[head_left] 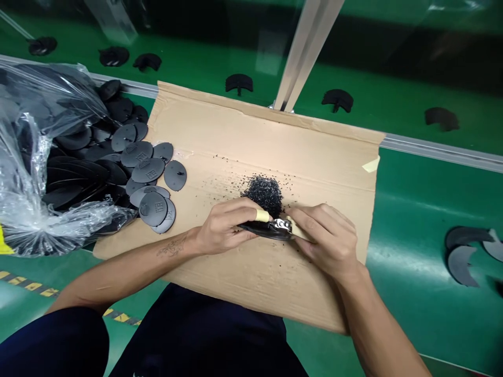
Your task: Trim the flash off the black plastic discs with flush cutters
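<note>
My left hand (231, 225) is closed round the edge of a thin black plastic disc (267, 230), holding it tilted above the cardboard. A pale yellow wrap covers its thumb tip. My right hand (326, 235) is closed on a small silver metal tool (281, 225) that looks like nippers; its jaws meet the disc's upper edge. Pale yellow shows at the right fingers too, and the fingers hide the tool's handles. Just beyond both hands lies a heap of tiny black plastic bits (264, 192).
Flat cardboard (220, 131) lies under the hands. On the left, many loose black discs (148, 170) spill from a clear plastic bag (27, 209). Curved black pieces (239, 82) lie on the green surface behind, near a metal post (306, 52). More curved parts (462, 262) are at right.
</note>
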{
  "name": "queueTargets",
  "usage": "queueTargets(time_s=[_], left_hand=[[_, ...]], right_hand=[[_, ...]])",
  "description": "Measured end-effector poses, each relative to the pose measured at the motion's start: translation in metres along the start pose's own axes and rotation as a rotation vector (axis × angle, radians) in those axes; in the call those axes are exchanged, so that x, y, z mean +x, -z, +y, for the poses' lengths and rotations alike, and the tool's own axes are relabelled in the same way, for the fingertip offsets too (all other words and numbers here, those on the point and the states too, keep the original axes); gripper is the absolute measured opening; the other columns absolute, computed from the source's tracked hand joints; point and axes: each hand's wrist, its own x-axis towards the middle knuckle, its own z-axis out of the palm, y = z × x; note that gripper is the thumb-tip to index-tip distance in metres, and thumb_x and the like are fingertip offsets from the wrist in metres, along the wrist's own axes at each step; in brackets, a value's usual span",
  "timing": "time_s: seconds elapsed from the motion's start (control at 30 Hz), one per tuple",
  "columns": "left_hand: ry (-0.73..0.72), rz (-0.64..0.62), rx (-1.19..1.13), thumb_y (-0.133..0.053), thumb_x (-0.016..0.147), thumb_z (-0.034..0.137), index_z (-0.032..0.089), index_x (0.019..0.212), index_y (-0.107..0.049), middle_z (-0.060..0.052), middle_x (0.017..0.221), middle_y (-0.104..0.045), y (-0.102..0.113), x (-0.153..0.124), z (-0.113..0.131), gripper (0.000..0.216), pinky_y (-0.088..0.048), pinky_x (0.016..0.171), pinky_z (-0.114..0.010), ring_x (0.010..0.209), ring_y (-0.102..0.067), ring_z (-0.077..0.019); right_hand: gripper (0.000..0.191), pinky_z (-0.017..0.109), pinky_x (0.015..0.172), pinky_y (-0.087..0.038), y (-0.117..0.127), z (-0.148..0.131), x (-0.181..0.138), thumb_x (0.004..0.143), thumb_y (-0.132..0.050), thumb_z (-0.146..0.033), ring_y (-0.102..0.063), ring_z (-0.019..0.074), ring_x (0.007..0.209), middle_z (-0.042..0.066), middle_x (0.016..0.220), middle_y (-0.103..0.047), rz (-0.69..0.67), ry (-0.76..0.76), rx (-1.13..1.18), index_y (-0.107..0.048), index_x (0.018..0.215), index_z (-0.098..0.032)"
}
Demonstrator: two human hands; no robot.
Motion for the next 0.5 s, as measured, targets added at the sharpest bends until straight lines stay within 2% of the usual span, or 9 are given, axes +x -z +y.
queueTargets(time_s=[0.1,0.2,0.3,0.5], left_hand=[[0.007,0.019,-0.023,-0.067,0.095,0.023,0.012,0.105,-0.07,-0.009,0.091,-0.073,-0.0006,-0.0005,0.0001,0.015,-0.059,0.07,-0.023,0.082,-0.07,-0.0133],[-0.003,0.013,-0.011,-0.069,0.093,0.018,0.013,0.105,-0.07,-0.009,0.09,-0.074,-0.0003,-0.0008,0.0003,0.014,-0.059,0.071,-0.023,0.082,-0.071,-0.0133],[-0.016,0.001,0.004,-0.069,0.093,0.016,0.014,0.107,-0.07,-0.008,0.091,-0.074,0.0,-0.0013,-0.0004,0.015,-0.06,0.071,-0.024,0.083,-0.071,-0.0135],[-0.018,0.002,0.008,-0.067,0.096,0.025,0.012,0.105,-0.069,-0.009,0.088,-0.073,-0.0004,-0.0006,-0.002,0.017,-0.06,0.069,-0.023,0.079,-0.07,-0.0128]], right_hand=[[0.02,0.031,0.066,-0.048,0.002,-0.0007,-0.0005,0.095,-0.065,-0.02,-0.064,0.0165,0.075,0.008,0.097,-0.077,-0.01,0.017,-0.051,-0.066,0.115,-0.018],[0.021,0.031,0.064,-0.046,0.0055,-0.0018,0.0003,0.097,-0.063,-0.024,-0.063,0.0168,0.076,0.008,0.096,-0.077,-0.049,0.031,-0.086,-0.067,0.117,-0.019],[0.019,0.031,0.064,-0.046,0.0066,-0.0033,0.0016,0.096,-0.063,-0.02,-0.063,0.0161,0.074,0.007,0.096,-0.078,-0.041,0.039,-0.108,-0.067,0.115,-0.019],[0.013,0.028,0.063,-0.049,0.0025,-0.0062,0.0004,0.094,-0.065,-0.014,-0.062,0.0132,0.065,0.004,0.084,-0.077,-0.023,0.004,-0.086,-0.07,0.106,-0.018]])
